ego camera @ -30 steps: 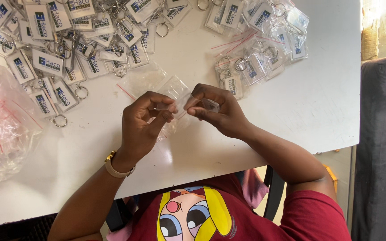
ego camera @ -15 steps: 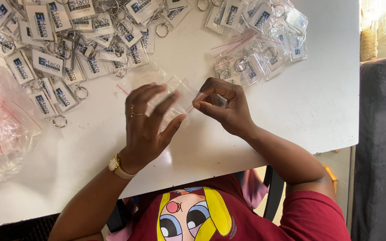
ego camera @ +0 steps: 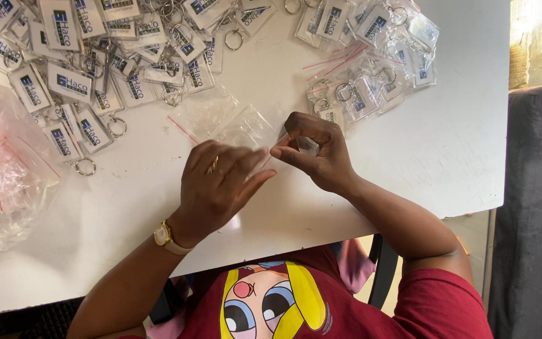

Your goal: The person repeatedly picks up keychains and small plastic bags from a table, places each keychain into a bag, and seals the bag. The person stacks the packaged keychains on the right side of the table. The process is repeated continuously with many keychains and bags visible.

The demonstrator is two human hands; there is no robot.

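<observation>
While the left hand [ego camera: 221,185] lies flat with fingers spread on a small clear bag [ego camera: 246,129], the right hand [ego camera: 318,154] pinches that bag's edge, its grip narrow, both on the white surface [ego camera: 459,138]. Just beyond lie more clear bags [ego camera: 205,113]. Farther off, keychains [ego camera: 83,69] heap left, bagged keychains [ego camera: 371,69] right.

Left hand [ego camera: 221,185] with a gold ring [ego camera: 212,166] on one finger and a gold wristwatch [ego camera: 165,236], round pale dial, at the wrist. Right hand [ego camera: 318,154] bare of jewellery. Red short-sleeved T-shirt [ego camera: 371,307] printed with a large-eyed, yellow-haired cartoon face [ego camera: 265,301].
</observation>
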